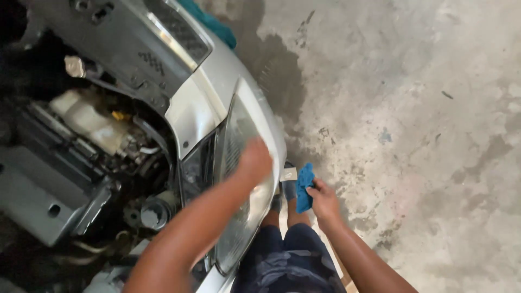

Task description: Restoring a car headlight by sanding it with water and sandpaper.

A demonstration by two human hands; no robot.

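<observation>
My left hand [254, 161] presses on the clear lens of a car headlight [239, 228] set in a silver car front [203, 92]; the hand is motion-blurred and I cannot tell whether anything lies under it. My right hand [324, 199] hangs to the right of the headlight, apart from it, closed around a crumpled blue cloth [304, 184]. My legs in dark blue shorts [290, 260] stand close against the bumper.
The open engine bay [81, 163] with a pale fluid reservoir [89, 116] and hoses fills the left. A black grille [179, 30] sits above. Stained, partly wet concrete floor [412, 125] spreads to the right. A teal cloth [214, 24] lies by the car's far edge.
</observation>
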